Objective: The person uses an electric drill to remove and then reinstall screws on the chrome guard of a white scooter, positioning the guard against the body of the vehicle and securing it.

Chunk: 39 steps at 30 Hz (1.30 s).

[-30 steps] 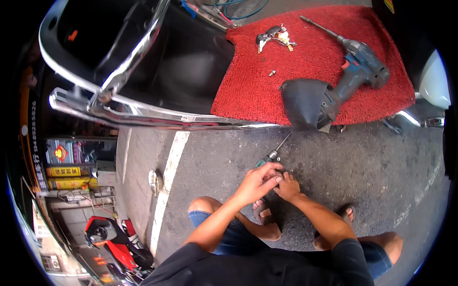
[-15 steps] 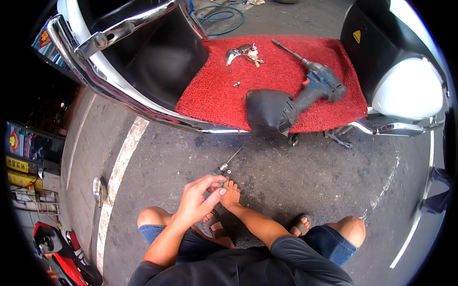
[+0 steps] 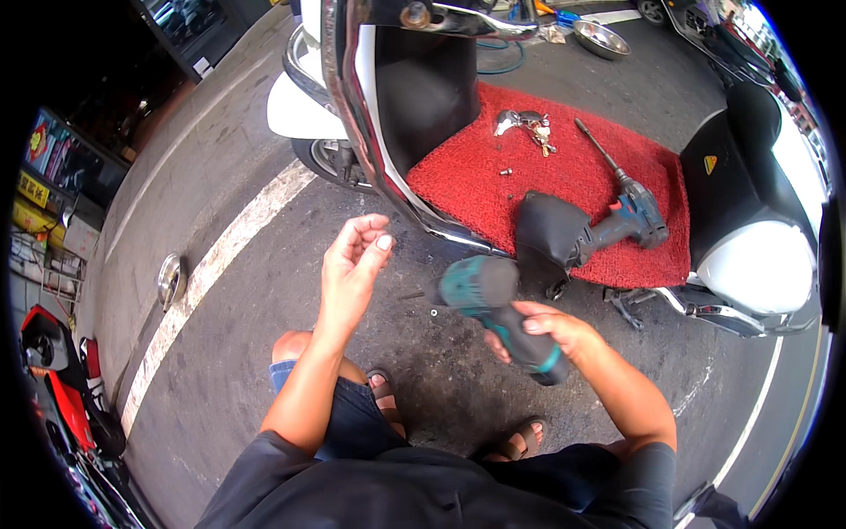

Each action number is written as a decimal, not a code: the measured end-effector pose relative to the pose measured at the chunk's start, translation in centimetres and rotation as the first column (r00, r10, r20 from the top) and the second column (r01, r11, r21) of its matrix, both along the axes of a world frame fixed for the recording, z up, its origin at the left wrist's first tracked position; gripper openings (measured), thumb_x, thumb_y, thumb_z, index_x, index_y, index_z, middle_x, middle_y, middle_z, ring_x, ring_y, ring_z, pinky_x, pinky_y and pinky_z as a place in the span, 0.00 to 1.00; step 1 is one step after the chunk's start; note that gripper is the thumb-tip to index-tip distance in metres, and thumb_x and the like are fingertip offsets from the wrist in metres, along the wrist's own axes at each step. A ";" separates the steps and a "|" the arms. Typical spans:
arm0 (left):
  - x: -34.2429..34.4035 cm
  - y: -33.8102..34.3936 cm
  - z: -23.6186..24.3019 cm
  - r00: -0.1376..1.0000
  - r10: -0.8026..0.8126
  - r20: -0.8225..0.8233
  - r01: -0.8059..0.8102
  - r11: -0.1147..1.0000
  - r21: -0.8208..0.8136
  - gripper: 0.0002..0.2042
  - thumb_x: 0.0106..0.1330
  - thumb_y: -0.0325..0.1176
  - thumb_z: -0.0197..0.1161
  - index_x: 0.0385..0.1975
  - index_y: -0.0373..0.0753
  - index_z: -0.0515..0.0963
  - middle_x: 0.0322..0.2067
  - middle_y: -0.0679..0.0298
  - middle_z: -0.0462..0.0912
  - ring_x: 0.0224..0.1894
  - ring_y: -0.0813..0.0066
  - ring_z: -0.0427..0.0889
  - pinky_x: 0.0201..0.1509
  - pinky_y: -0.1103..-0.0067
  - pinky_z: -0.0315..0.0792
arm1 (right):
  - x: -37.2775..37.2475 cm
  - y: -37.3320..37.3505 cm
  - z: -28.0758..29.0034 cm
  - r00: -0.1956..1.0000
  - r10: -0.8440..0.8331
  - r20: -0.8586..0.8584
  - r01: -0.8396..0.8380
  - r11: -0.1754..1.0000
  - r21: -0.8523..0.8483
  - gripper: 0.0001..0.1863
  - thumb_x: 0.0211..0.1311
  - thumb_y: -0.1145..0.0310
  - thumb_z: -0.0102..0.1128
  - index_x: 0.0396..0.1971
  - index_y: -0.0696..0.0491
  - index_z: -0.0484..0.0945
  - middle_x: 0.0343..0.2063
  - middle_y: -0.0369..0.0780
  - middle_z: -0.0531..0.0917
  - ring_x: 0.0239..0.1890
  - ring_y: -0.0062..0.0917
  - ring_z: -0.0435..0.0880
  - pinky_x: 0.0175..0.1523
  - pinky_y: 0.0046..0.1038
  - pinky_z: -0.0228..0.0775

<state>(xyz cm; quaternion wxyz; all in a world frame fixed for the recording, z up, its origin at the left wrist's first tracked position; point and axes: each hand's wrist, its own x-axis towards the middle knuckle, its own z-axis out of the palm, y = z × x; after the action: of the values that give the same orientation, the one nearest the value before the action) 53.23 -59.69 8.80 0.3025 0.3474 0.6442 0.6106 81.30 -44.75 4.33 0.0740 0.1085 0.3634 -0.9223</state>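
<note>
Grasping the drill [image 3: 483, 284] near frame centre, the right hand [image 3: 555, 331] had its handle [image 3: 522, 337], likely the best hold for something stiff and heavy, while the left hand [image 3: 352, 260] was half-curled, any contents unclear.

The person's right hand [image 3: 557, 327] grips a green and black drill [image 3: 480, 284], slightly blurred, its bit pointing left above the pavement [image 3: 251, 300]. The left hand [image 3: 350, 264] is raised apart from the drill, fingers curled toward the thumb; whether it holds something small cannot be told. Beyond the hands, a white and black scooter [image 3: 758, 267] bears a red mat [image 3: 467, 159], on which lie keys [image 3: 531, 129], a small bolt [image 3: 505, 172] and a second drill [image 3: 636, 214].
</note>
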 end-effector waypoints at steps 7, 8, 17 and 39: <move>-0.6 3.8 -2.3 0.975 0.205 0.084 -0.203 0.979 -0.038 0.38 0.66 0.45 0.66 0.71 0.38 0.56 0.61 0.57 0.70 0.63 0.65 0.71 0.65 0.68 0.66 | 1.5 3.2 7.3 0.858 -0.512 -0.046 0.460 0.725 0.513 0.34 0.51 0.65 0.73 0.58 0.59 0.71 0.46 0.46 0.83 0.35 0.25 0.85 0.41 0.30 0.82; -0.6 5.0 -3.6 0.981 0.181 0.063 -0.182 0.983 0.004 0.40 0.65 0.45 0.67 0.72 0.38 0.54 0.63 0.56 0.68 0.65 0.65 0.68 0.68 0.66 0.61 | 1.4 3.4 7.4 0.831 -0.552 -0.072 0.525 0.734 0.431 0.34 0.52 0.64 0.73 0.58 0.59 0.71 0.46 0.46 0.83 0.34 0.26 0.85 0.40 0.30 0.82; -0.1 11.7 -6.7 0.901 0.429 0.062 -0.433 0.885 0.170 0.31 0.61 0.37 0.71 0.63 0.38 0.66 0.58 0.64 0.75 0.63 0.72 0.69 0.70 0.72 0.56 | -0.7 5.8 5.6 0.812 -0.580 -0.065 0.577 0.782 0.236 0.27 0.59 0.63 0.68 0.55 0.60 0.73 0.39 0.45 0.85 0.30 0.24 0.84 0.36 0.26 0.81; -1.7 10.6 -7.7 0.843 0.436 -0.314 -0.470 0.882 -0.035 0.13 0.63 0.37 0.67 0.41 0.36 0.76 0.34 0.69 0.80 0.39 0.80 0.74 0.47 0.77 0.70 | -3.0 9.0 5.3 0.887 -0.456 0.079 0.459 0.887 -0.037 0.18 0.62 0.62 0.65 0.48 0.54 0.74 0.33 0.42 0.84 0.28 0.25 0.83 0.34 0.28 0.78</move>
<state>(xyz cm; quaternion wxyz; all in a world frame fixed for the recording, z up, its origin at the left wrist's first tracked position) 51.55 -49.11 1.12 0.0682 0.2557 0.7788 0.5688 78.29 -35.79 9.63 -0.1302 0.2202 0.2996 -0.9191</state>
